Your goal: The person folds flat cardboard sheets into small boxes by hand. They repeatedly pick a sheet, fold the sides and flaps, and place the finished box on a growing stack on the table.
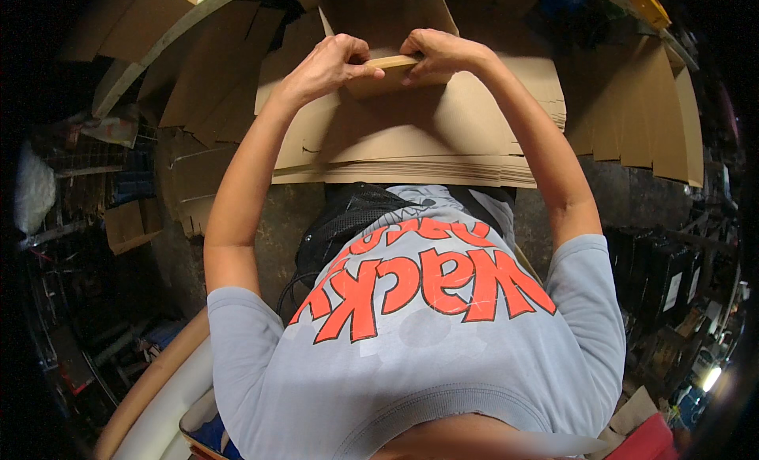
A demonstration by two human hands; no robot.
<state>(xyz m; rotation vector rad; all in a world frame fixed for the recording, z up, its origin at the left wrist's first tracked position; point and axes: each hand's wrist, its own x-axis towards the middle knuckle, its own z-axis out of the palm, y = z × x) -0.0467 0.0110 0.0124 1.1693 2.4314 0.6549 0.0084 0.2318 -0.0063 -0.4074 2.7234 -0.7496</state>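
A brown cardboard box [385, 17], partly folded up, stands at the far middle on a stack of flat cardboard sheets [395, 132]. My left hand [338, 66] is closed on the left part of the box's near edge, thumb on the near side. On the right part of that edge, my right hand [441, 52] pinches the board between thumb and curled fingers. Between the two hands the folded edge shows as a pale, narrow strip. The far end of the box runs out of the picture at the top.
More cardboard sheets hang or lean at the left [207, 80] and right [632, 104]. A curved pale rail [118, 88] passes at the upper left. Long brown and white rolls [170, 381] lie lower left. Black boxes [662, 274] stand at the right.
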